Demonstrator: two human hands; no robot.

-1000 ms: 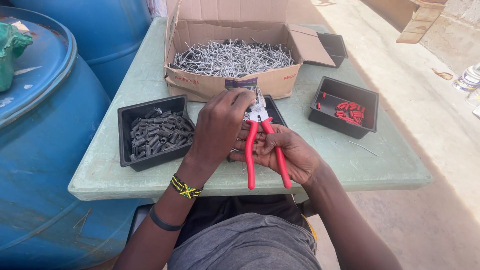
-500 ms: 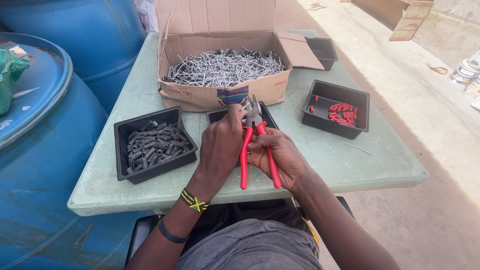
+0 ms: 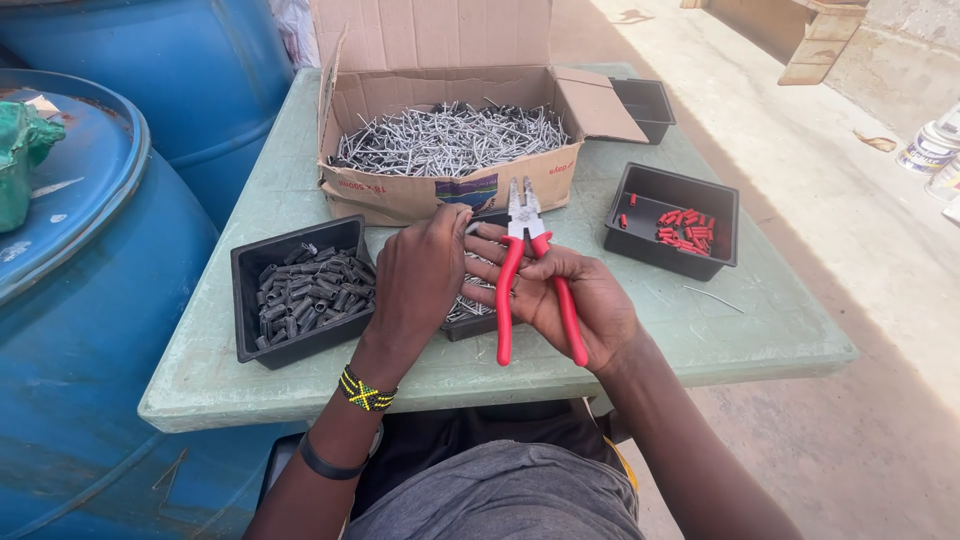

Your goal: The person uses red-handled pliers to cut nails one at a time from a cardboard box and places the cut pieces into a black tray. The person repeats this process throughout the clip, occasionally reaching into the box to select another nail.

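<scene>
Landmark: cardboard box (image 3: 450, 175) at the back middle of the worktop (image 3: 250, 370), nails (image 3: 450, 138) in it. Tray of sleeves (image 3: 300, 290) sits in front-left of the box. Tray of small caps (image 3: 672, 220) lies right of the box; an empty tray (image 3: 645, 100) behind-right. Directly before the box: pliers (image 3: 530, 270) over a centre tray (image 3: 470, 322) (mostly hidden by hands). Barrels (image 3: 90, 300) stand left of the box, off the worktop.

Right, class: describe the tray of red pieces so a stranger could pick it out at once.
Start at the pale green table and find the open cardboard box of grey metal pins at its back. To the right of that box, beyond the red-handled pliers in the right hand, sits a black tray. It alone holds small red pieces.
</scene>
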